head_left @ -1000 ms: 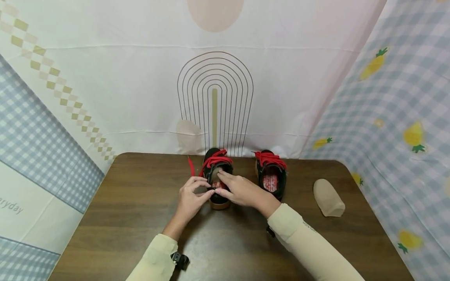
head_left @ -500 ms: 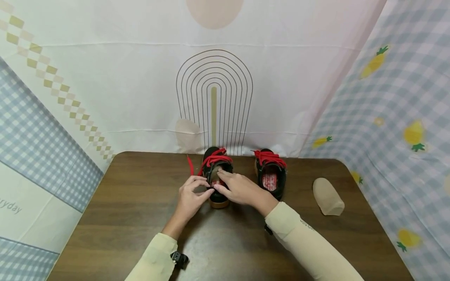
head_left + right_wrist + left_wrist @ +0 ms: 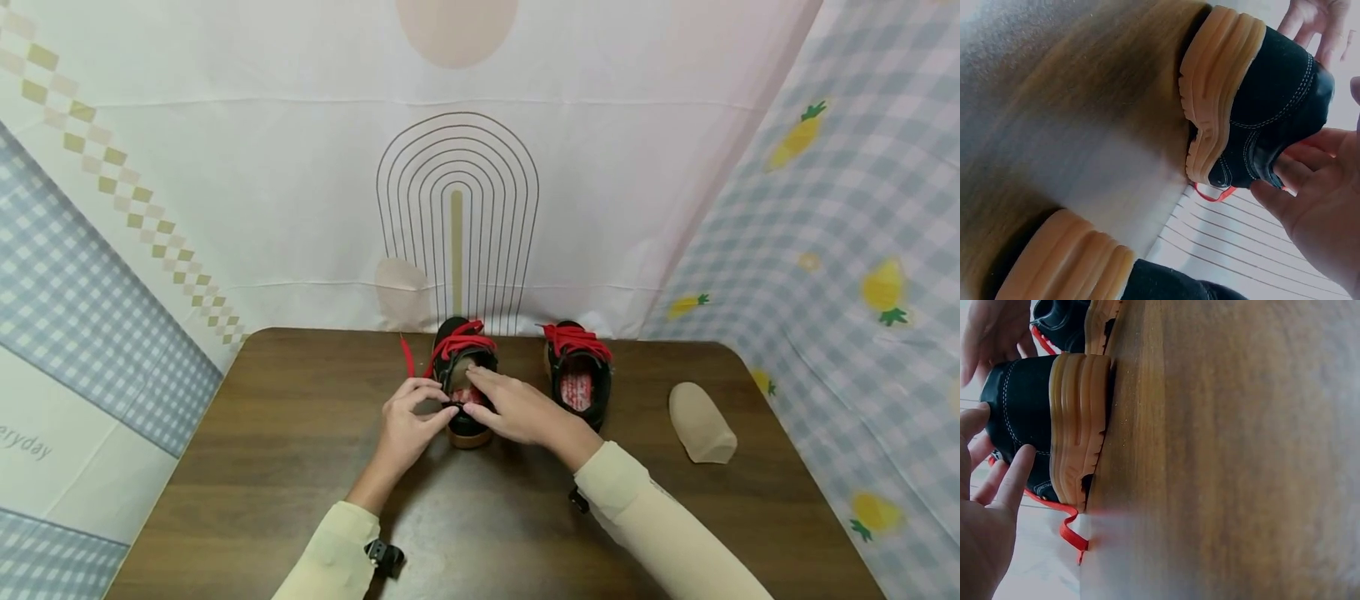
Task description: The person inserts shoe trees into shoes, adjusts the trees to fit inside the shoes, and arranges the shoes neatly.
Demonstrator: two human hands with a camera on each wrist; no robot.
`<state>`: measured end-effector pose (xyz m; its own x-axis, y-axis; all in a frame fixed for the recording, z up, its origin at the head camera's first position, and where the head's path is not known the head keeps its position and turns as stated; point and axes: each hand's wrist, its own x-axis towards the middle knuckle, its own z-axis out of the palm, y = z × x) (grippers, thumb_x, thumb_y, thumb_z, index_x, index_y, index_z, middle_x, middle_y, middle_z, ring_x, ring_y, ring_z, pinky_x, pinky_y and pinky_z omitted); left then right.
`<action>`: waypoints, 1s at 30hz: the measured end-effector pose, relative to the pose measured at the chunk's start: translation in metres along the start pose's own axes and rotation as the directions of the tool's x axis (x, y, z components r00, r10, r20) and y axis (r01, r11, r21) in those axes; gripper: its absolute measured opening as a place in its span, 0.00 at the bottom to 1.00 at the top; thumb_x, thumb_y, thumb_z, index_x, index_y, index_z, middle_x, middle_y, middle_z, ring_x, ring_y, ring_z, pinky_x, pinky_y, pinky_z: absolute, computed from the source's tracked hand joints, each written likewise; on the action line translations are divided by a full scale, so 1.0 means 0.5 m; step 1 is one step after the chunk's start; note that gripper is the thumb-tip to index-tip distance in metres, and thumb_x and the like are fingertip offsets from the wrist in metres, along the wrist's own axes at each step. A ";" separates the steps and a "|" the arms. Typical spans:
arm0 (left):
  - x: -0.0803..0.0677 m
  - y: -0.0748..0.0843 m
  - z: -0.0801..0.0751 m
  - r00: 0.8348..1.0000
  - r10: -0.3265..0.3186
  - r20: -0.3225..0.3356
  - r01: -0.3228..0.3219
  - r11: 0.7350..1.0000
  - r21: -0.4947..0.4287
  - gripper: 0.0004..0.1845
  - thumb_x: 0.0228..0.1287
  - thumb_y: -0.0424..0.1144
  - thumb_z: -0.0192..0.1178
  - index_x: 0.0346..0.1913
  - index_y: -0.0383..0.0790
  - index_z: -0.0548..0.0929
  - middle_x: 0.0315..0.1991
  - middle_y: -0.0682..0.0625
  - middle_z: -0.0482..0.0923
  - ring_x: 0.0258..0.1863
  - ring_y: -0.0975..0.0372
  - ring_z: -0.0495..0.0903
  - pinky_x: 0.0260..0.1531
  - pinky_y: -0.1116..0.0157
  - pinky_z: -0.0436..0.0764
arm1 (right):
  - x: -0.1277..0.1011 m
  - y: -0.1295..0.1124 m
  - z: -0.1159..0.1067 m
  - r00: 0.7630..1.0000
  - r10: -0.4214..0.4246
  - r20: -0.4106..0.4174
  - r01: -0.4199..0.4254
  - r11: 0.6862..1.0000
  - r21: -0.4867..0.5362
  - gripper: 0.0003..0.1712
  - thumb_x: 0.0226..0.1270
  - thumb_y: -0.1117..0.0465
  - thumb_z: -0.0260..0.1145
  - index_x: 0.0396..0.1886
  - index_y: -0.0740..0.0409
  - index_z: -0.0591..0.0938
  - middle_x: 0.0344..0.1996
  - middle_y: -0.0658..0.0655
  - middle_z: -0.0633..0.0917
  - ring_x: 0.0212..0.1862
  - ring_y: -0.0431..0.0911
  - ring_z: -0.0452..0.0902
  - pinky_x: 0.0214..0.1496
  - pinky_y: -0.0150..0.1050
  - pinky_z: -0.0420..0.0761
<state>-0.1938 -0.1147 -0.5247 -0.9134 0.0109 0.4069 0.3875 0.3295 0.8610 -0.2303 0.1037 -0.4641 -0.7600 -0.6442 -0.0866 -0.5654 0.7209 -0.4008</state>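
Note:
A black shoe (image 3: 468, 425) with red laces and a thick tan sole stands at the table's back middle. My left hand (image 3: 406, 423) holds its heel collar from the left, thumb at the back and fingers along the side. From the right, my right hand (image 3: 517, 408) reaches its fairly straight fingers into the opening, against a beige piece (image 3: 462, 372) lying inside; its thumb is near the collar. How far in that piece sits is hidden. In the right wrist view, the right hand (image 3: 1329, 200) reaches over the collar of the same shoe (image 3: 1272, 94).
The matching shoe (image 3: 592, 367) stands to the right, its red-and-white insole showing. Farther right lies a beige molded toe-shaped insert (image 3: 701, 422). One red lace end (image 3: 407, 354) trails left of the first shoe. A patterned cloth (image 3: 600, 192) hangs behind the wooden table (image 3: 262, 467).
The right fingers have shifted very slightly in the shoe opening. The left hand and both shoes stay in place; the camera view bobs a little.

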 end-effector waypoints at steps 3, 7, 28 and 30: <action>-0.001 0.004 -0.001 1.000 -0.012 0.012 0.012 1.000 -0.004 0.09 0.56 0.34 0.78 0.37 0.36 0.89 0.51 0.40 0.82 0.50 0.48 0.86 0.37 0.65 0.90 | -0.015 0.004 -0.006 0.999 -0.017 -0.031 0.018 1.000 0.009 0.41 0.82 0.36 0.49 0.83 0.54 0.60 0.81 0.58 0.60 0.80 0.55 0.60 0.78 0.57 0.67; -0.003 0.014 -0.001 0.999 -0.023 0.034 0.023 1.000 0.008 0.12 0.56 0.34 0.78 0.41 0.34 0.89 0.52 0.40 0.80 0.51 0.48 0.85 0.39 0.64 0.90 | -0.041 0.011 -0.023 0.995 -0.038 -0.088 0.039 0.999 0.009 0.41 0.81 0.35 0.50 0.82 0.53 0.61 0.81 0.57 0.61 0.80 0.54 0.61 0.77 0.57 0.68; 0.001 0.050 0.015 0.970 0.235 0.057 -0.241 0.946 0.217 0.10 0.52 0.27 0.78 0.34 0.41 0.88 0.50 0.38 0.82 0.49 0.51 0.82 0.38 0.57 0.88 | -0.204 0.084 -0.091 0.966 0.002 -0.260 -0.006 1.000 -0.017 0.37 0.81 0.42 0.57 0.81 0.52 0.64 0.81 0.53 0.62 0.80 0.53 0.59 0.75 0.59 0.70; 0.002 0.049 0.014 0.970 0.236 0.056 -0.242 0.947 0.210 0.10 0.52 0.26 0.78 0.33 0.40 0.87 0.49 0.37 0.82 0.49 0.50 0.82 0.37 0.55 0.89 | -0.219 0.094 -0.091 0.963 0.010 -0.269 -0.017 1.000 -0.024 0.36 0.81 0.43 0.57 0.80 0.54 0.65 0.81 0.55 0.62 0.80 0.55 0.60 0.74 0.60 0.70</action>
<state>-0.1859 -0.0998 -0.5054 -0.8020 0.1413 0.5804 0.5619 0.5082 0.6527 -0.1884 0.2198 -0.4318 -0.8237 -0.5445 0.1585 -0.5602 0.7376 -0.3770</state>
